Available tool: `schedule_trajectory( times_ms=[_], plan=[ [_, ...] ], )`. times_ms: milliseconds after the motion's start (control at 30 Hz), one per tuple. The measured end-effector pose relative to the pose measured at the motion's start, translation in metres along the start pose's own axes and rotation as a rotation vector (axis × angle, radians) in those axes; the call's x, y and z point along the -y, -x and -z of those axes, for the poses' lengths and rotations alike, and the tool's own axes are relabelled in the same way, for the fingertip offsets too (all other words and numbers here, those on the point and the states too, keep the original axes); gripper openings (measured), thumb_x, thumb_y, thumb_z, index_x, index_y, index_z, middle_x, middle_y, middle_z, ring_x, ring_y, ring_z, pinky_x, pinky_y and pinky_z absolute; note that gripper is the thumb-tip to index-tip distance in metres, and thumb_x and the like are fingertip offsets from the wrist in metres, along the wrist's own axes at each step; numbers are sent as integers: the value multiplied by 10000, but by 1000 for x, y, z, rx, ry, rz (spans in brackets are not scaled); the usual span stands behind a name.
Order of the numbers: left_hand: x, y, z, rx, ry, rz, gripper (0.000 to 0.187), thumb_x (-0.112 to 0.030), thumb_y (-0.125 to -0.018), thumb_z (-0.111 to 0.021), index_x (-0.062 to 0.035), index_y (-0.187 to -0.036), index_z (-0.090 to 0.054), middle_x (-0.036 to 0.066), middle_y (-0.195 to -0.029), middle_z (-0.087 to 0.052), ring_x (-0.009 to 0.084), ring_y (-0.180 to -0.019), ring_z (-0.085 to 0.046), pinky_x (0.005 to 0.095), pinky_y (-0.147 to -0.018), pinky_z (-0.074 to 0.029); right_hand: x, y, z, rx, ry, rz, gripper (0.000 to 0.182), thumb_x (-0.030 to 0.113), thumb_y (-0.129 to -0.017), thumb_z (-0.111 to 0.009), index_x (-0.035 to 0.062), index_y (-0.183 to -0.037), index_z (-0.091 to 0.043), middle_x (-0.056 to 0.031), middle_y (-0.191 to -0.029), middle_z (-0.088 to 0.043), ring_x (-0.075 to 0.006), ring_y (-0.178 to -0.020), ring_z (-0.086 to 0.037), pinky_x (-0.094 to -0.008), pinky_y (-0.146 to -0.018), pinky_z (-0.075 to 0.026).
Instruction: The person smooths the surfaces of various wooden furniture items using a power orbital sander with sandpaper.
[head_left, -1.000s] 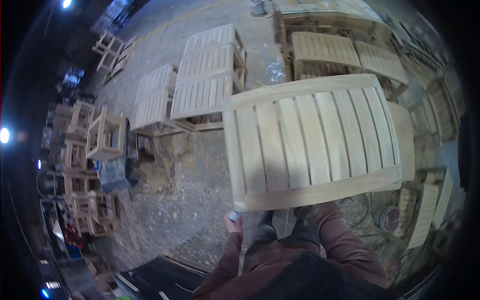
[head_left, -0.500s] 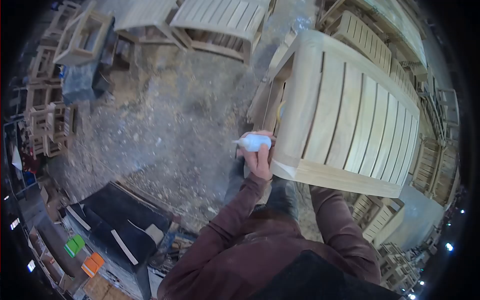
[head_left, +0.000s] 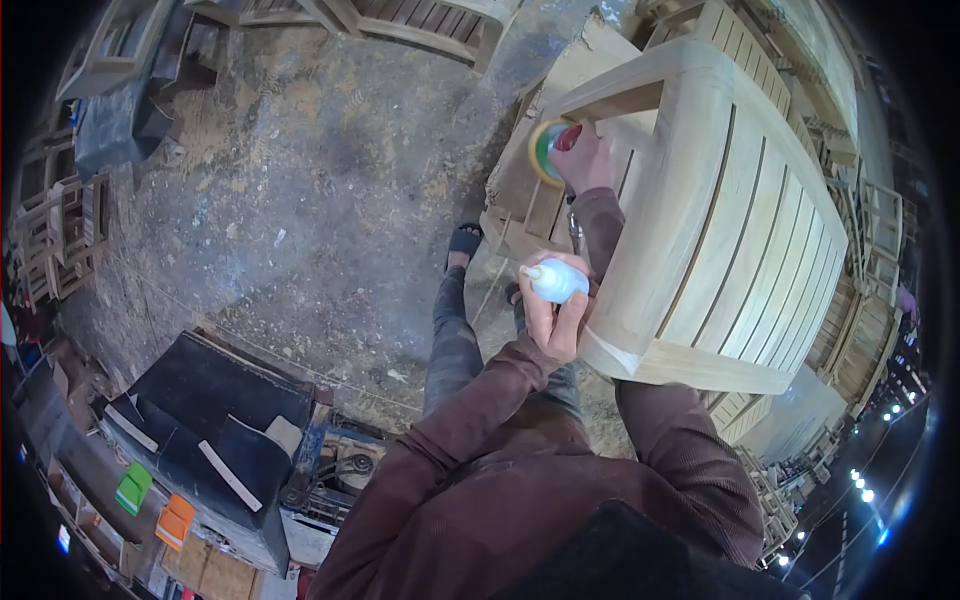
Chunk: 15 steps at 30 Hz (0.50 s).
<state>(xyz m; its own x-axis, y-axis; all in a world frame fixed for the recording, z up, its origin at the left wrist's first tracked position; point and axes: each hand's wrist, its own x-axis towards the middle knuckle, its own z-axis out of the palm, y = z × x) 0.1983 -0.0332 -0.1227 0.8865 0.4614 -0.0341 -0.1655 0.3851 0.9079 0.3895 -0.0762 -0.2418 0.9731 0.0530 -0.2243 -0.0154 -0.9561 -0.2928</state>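
Observation:
My left hand [head_left: 556, 310] is closed around a small white squeeze bottle [head_left: 558, 281], its narrow nozzle pointing left. The bottle is beside the near left corner of a pale slatted wooden furniture piece [head_left: 752, 230]. My right arm passes beneath this piece and comes out on its left side. There my right hand [head_left: 584, 160] grips a round roll that looks like tape [head_left: 546, 153], with a yellow rim, green inside and a red middle. The fingers partly cover the roll. Wooden boards lie below it.
A black-covered bench [head_left: 215, 420] stands at the lower left, with green [head_left: 133, 487] and orange [head_left: 174, 521] items near it. Slatted wooden furniture [head_left: 425, 30] stands along the top, and more frames [head_left: 62, 235] are stacked at left. Debris dots the concrete floor [head_left: 290, 190].
My right hand, hidden before, now shows beyond the furniture's left side on the round roll. My left hand and the bottle have shifted right. The view has also moved.

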Motion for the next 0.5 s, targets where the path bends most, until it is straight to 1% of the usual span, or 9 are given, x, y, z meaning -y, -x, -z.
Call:
schedule_trajectory(
  times_ms=[100,167,200,300,367,400,433,467,500],
  plan=[
    [2,-2,-3,2,7,-23,384,-129,-866,-504,19,-1150,-293,161,-1019,-484,199,-860,-481,335,-806,-392,7,-8,8,11,-64,3,560,311,-625,-693,77,-1105,-524,-269,-1004,-565,-417,-958,-575,-459,-840,-471],
    [0,-3,-6,-1,3,-30,378,-122,-865,-500,19,-1148,-293,159,-1015,-482,197,-858,-479,334,-804,-393,11,-12,18,191,-192,23,529,300,-624,-684,75,-1075,-522,-279,-945,-584,-423,-965,-569,-463,-824,-473],
    [-4,-4,-7,-5,-18,-27,380,-117,-864,-496,22,-1153,-292,156,-1013,-479,195,-858,-477,332,-802,-393,8,-13,14,189,-197,16,529,300,-624,-684,75,-1075,-522,-279,-945,-584,-423,-965,-569,-463,-824,-473],
    [-7,-5,-8,7,-46,-44,395,-114,-865,-495,22,-1170,-284,149,-1011,-472,189,-856,-475,326,-799,-394,-4,-9,-5,120,-178,22,473,272,-630,-665,71,-1035,-526,-264,-905,-601,-427,-900,-581,-473,-789,-478],
    [-9,-3,-7,18,-55,-65,407,-117,-867,-497,19,-1181,-278,146,-1011,-469,186,-855,-475,324,-799,-394,-24,-5,-26,-233,-128,215,423,244,-648,-665,95,-1023,-538,-228,-924,-596,-413,-837,-588,-478,-749,-489],
    [-11,-2,-6,17,-30,-13,429,-167,-881,-498,5,-1200,-268,141,-1049,-445,189,-897,-466,337,-825,-387,-17,7,-17,-234,-135,217,423,244,-648,-665,95,-1023,-538,-228,-924,-596,-413,-837,-588,-478,-749,-489],
    [-11,0,-6,11,0,43,454,-218,-896,-498,-9,-1219,-257,136,-1087,-420,191,-938,-456,350,-851,-380,-12,31,2,-131,-29,148,394,232,-662,-664,112,-1018,-542,-212,-948,-580,-405,-826,-588,-477,-733,-494],
    [-11,1,-5,7,2,46,454,-218,-896,-498,-9,-1219,-257,136,-1087,-420,191,-938,-456,350,-851,-380,-8,48,13,-26,79,76,368,220,-676,-664,130,-1012,-545,-196,-973,-564,-397,-816,-587,-476,-717,-500],
    [-10,2,-4,7,31,39,465,-221,-896,-501,-9,-1228,-254,132,-1098,-408,189,-943,-450,349,-855,-375,-12,56,5,-24,84,75,368,220,-676,-664,130,-1012,-545,-196,-973,-564,-397,-816,-587,-476,-717,-500]
  ],
)
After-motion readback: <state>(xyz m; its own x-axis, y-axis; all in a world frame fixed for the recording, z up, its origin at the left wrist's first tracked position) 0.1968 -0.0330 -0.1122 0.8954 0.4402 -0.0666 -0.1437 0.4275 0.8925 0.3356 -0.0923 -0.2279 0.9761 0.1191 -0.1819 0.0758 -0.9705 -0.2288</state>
